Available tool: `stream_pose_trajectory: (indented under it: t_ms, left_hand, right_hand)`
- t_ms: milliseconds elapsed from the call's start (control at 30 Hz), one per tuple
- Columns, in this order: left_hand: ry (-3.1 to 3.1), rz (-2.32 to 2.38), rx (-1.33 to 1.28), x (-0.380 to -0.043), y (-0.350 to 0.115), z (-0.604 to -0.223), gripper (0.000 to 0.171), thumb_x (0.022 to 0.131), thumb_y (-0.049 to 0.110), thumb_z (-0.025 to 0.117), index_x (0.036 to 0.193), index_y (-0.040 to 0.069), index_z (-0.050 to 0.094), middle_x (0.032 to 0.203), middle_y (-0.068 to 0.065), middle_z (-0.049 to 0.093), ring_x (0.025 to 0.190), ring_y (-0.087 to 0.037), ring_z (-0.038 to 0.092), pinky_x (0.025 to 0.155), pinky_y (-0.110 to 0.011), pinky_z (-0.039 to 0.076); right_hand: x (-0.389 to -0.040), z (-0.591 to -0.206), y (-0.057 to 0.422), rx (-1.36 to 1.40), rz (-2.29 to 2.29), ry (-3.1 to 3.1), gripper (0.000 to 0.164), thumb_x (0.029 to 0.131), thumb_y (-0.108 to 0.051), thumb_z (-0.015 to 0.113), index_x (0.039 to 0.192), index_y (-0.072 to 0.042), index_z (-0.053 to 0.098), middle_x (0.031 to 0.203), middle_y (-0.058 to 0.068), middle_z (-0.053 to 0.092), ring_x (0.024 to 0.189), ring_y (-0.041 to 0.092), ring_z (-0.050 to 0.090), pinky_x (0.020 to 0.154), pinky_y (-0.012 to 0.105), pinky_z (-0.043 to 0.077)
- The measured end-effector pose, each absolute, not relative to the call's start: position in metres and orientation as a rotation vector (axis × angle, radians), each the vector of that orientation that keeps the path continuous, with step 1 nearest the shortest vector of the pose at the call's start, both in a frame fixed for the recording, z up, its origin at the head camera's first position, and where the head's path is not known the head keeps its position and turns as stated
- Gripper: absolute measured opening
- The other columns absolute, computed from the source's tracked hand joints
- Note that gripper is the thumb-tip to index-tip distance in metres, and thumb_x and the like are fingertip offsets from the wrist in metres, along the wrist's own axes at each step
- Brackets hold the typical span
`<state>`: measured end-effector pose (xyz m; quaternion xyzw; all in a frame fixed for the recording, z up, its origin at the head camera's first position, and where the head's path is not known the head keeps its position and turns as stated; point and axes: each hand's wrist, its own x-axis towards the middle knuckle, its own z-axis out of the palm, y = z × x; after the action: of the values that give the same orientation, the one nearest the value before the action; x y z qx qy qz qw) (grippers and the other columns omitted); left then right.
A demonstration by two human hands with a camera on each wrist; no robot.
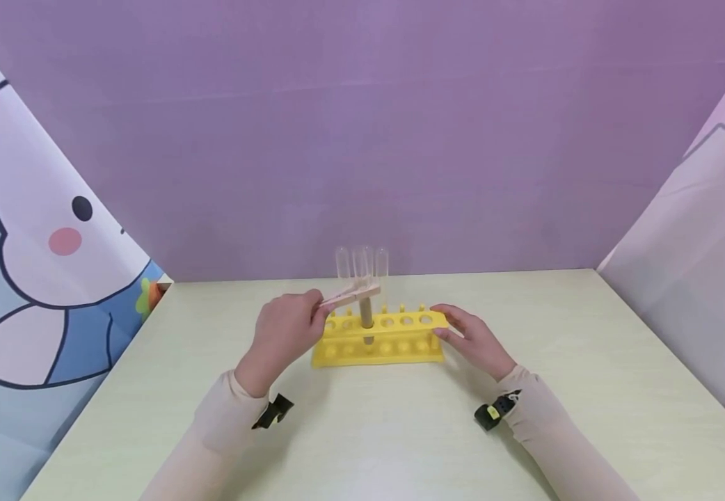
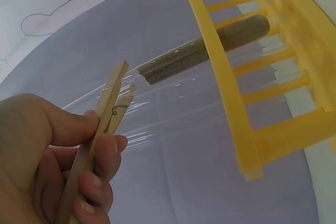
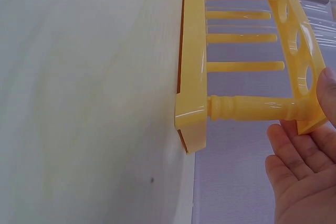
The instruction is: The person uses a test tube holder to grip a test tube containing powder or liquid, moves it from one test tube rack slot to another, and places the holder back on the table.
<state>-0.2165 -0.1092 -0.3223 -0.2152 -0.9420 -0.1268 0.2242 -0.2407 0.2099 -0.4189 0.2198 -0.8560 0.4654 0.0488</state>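
One yellow rack (image 1: pixel 378 360) stands upright on the pale table (image 1: pixel 369 431), and both of the person's hands are busy at it. Its third hole from the left takes a clear tube part-filled with grey-brown stuff (image 1: pixel 366 312), which runs upright through the upper shelf. The rounded bottom appears to hang just short of the base (both wrist views hint at a small gap there).

The left hand (image 1: pixel 287 334) has its thumb and curled fingers closed firmly round a wooden clamp (image 1: pixel 351 296), well back from the tips, probably so that the fingers stay away from the tube. The clamp's tips cross the tube above the filling, where the wall is bare; whether they pinch it or merely lie against it, the pictures do not tell. Holding it high would leave the lower part free within the hole.

The right hand (image 1: pixel 476 342) grips the right end of the upper shelf, thumb on the near side and fingertips beyond, a light hold that presumably steadies so slight a frame.

Behind, several clear tubes (image 1: pixel 382 263) stand with their rounded ends up, seemingly over the rear pegs (image 1: pixel 402 308), an arrangement that would keep them out of the holes.
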Motion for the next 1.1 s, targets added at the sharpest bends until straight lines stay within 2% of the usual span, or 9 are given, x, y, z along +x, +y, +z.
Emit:
stream_pose_trajectory:
  t_ms: [533, 933, 1100]
  left_hand:
    - [-2.625, -0.337, -0.609, -0.217, -0.110, -0.333, 0.019, 0.088, 0.021, 0.066, 0.074, 0.010, 0.060, 0.049, 0.006, 0.036, 0.043, -0.011, 0.032, 0.041, -0.024, 0.024]
    - [-2.567, -0.366, -0.634, -0.217, -0.111, -0.341, 0.030, 0.086, 0.020, 0.068, 0.063, 0.016, 0.048, 0.050, 0.007, 0.031, 0.044, -0.010, 0.030, 0.041, -0.024, 0.021]
    - [-2.573, -0.352, -0.621, -0.218, -0.111, -0.342, 0.032, 0.086, 0.022, 0.068, 0.063, 0.016, 0.047, 0.050, 0.007, 0.031, 0.044, -0.010, 0.030, 0.041, -0.025, 0.022]
  right_hand:
    - [-0.239, -0.418, 0.210, 0.657, 1.419, -2.611, 0.044, 0.091, -0.014, 0.061, 0.130, 0.003, 0.049, 0.135, 0.020, 0.049, 0.130, 0.037, 0.040, 0.104, 0.050, 0.033]
    - [-0.239, -0.419, 0.211, 0.657, 1.422, -2.613, 0.043, 0.091, -0.014, 0.061, 0.130, 0.002, 0.049, 0.135, 0.019, 0.049, 0.130, 0.036, 0.040, 0.104, 0.049, 0.032]
    - [-0.231, -0.407, 0.205, 0.638, 1.412, -2.625, 0.043, 0.091, -0.008, 0.060, 0.130, 0.006, 0.047, 0.135, 0.023, 0.048, 0.130, 0.039, 0.040, 0.104, 0.051, 0.032]
